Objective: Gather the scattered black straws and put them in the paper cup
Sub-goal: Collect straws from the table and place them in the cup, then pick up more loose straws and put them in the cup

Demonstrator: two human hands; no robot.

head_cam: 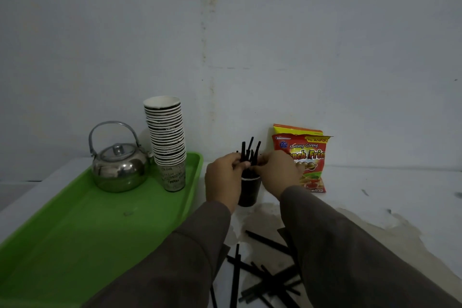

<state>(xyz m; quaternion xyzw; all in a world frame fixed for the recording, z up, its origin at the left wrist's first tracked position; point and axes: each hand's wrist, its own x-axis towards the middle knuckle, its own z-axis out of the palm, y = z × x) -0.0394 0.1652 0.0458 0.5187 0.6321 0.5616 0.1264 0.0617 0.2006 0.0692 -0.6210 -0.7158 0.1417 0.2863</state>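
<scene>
Head view: a straw bundle is gripped by both hands, left hand and right hand, and stands upright in the cup on the table. More straws lie scattered nearer, between the sleeves.

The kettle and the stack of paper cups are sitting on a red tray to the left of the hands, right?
Not quite: the tray is green, not red, as the head view shows. The kettle and stack of paper cups do sit on it, left of the hands.
</scene>
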